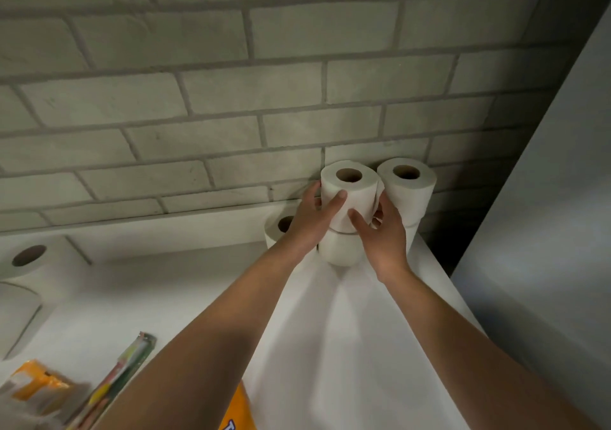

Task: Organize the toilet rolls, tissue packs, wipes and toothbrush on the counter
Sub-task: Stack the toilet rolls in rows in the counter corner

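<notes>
**Both hands settle a toilet roll on top of a stack in the back corner**

The top roll (349, 194) stands upright, core hole facing up, on a lower roll (340, 251) at the far right end of the counter (347, 347), close against the brick wall (231, 82); the left hand (314, 218) wraps its left side, thumb across the front and fingers curled round behind; the right hand (383, 231) grips its right side lower down, thumb on the front near the seam between the two rolls. Just to the right stands a second stack (408, 191), also two high, touching or nearly touching the first; another roll (279, 228) peeks out behind the left wrist.

A roll like this is light and soft; it dents under a hard squeeze, so the sensible hold is a broad, gentle clasp on the curved sides, as here, not a pinch on the rim; the paper is grippy enough that slipping looks unlikely; the likelier trouble is a top roll set off-centre and toppling, since it seems to sit slightly askew on the one below.

Still to be sorted, by the look of it: a large roll (33, 264) at the left edge, an orange tissue pack (36, 386) and a packaged toothbrush (122, 373) at the near left; a second orange pack (239, 413) shows under the left forearm.
</notes>
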